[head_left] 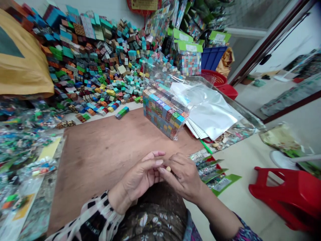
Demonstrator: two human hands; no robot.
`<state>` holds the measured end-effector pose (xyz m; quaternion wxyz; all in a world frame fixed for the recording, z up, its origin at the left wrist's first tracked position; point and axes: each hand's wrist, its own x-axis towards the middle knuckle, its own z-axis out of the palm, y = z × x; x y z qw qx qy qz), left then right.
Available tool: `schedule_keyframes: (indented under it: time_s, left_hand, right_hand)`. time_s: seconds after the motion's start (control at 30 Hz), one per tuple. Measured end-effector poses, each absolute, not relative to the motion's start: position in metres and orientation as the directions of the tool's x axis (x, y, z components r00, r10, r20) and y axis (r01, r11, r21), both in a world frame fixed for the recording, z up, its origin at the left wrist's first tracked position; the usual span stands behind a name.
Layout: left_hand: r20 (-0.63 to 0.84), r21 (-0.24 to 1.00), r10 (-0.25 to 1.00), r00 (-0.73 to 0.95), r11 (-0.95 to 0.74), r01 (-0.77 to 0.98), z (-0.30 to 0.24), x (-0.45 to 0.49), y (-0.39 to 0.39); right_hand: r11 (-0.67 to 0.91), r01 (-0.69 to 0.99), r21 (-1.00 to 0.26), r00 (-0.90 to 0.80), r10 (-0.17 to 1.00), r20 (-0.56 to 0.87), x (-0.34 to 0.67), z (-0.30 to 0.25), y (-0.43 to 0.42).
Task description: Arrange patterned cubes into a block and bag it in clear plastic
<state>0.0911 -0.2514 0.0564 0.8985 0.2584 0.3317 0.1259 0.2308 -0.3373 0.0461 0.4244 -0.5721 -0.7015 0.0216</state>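
Over my lap, just off the front edge of the brown board (105,147), my two hands meet. My right hand (184,174) is closed, pinching a small tan rounded piece (169,169) near the thumb; its exact kind is too small to tell. Beside it, my left hand (142,172) is turned palm inward with fingers loosely apart, its fingertips close to the right thumb. I see nothing held in it. On the board beyond my hands stands a clear bag of patterned cube blocks (163,110), packed in rows, its top unsealed and loose.
A large heap of small coloured blocks (100,70) lies against the wall. White sheets (208,107) and shell-like scraps (220,140) are at the right. Green-topped packets (225,184) sit below the table edge, near a red stool (288,194). Small plastic bags (22,130) cover the left.
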Motion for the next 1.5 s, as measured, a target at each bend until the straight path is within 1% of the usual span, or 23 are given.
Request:
schedule_keyframes:
  time_s: [0.13, 0.2, 0.3, 0.4, 0.57, 0.67, 0.77, 0.9, 1.07, 1.2, 1.27, 1.33, 1.4, 1.5]
  left_hand:
    - [-0.552, 0.620, 0.397, 0.733, 0.784, 0.042, 0.059, 0.091, -0.253]
    - [-0.562, 0.637, 0.400, 0.724, 0.768, 0.070, 0.059, 0.091, -0.254]
    - [-0.572, 0.628, 0.387, 0.724, 0.773, 0.083, 0.059, 0.091, -0.254]
    - [-0.563, 0.624, 0.392, 0.728, 0.779, 0.063, 0.057, 0.091, -0.254]
    - [-0.506, 0.706, 0.478, 0.718, 0.708, 0.026, 0.054, 0.090, -0.249]
    - [-0.499, 0.727, 0.477, 0.723, 0.684, 0.051, 0.054, 0.089, -0.247]
    - [-0.512, 0.711, 0.464, 0.723, 0.701, 0.054, 0.056, 0.087, -0.246]
    - [-0.504, 0.680, 0.441, 0.743, 0.733, 0.027, 0.054, 0.085, -0.247]
    - [-0.491, 0.672, 0.442, 0.751, 0.740, 0.003, 0.049, 0.086, -0.250]
    - [-0.485, 0.668, 0.452, 0.749, 0.744, -0.017, 0.048, 0.089, -0.253]
    - [-0.476, 0.676, 0.473, 0.741, 0.736, -0.036, 0.048, 0.091, -0.253]
    - [-0.469, 0.686, 0.504, 0.726, 0.725, -0.061, 0.047, 0.092, -0.254]
    - [-0.470, 0.688, 0.530, 0.706, 0.721, -0.084, 0.047, 0.093, -0.253]
    - [-0.481, 0.686, 0.560, 0.674, 0.719, -0.108, 0.046, 0.093, -0.251]
  right_hand:
    - [0.345, 0.854, -0.388, -0.049, 0.797, 0.602, 0.230, 0.044, -0.337]
    - [0.355, 0.862, -0.361, -0.068, 0.787, 0.613, 0.229, 0.042, -0.338]
    - [0.365, 0.868, -0.337, -0.083, 0.775, 0.626, 0.228, 0.039, -0.339]
    - [0.360, 0.874, -0.327, -0.089, 0.779, 0.620, 0.228, 0.035, -0.340]
    - [0.265, 0.905, -0.331, -0.053, 0.845, 0.531, 0.227, 0.032, -0.341]
    - [0.279, 0.906, -0.319, -0.089, 0.861, 0.500, 0.229, 0.031, -0.341]
    - [0.307, 0.887, -0.344, -0.103, 0.859, 0.502, 0.231, 0.031, -0.341]
    - [0.333, 0.866, -0.373, -0.085, 0.834, 0.545, 0.232, 0.031, -0.340]
    - [0.322, 0.879, -0.352, -0.065, 0.811, 0.581, 0.232, 0.031, -0.340]
    - [0.300, 0.895, -0.330, -0.059, 0.813, 0.579, 0.233, 0.027, -0.340]
    - [0.277, 0.897, -0.345, -0.050, 0.837, 0.544, 0.232, 0.025, -0.340]
    - [0.241, 0.888, -0.390, -0.019, 0.869, 0.495, 0.232, 0.025, -0.340]
    - [0.219, 0.851, -0.477, 0.036, 0.882, 0.470, 0.231, 0.026, -0.340]
    - [0.277, 0.748, -0.603, 0.104, 0.849, 0.518, 0.231, 0.031, -0.341]
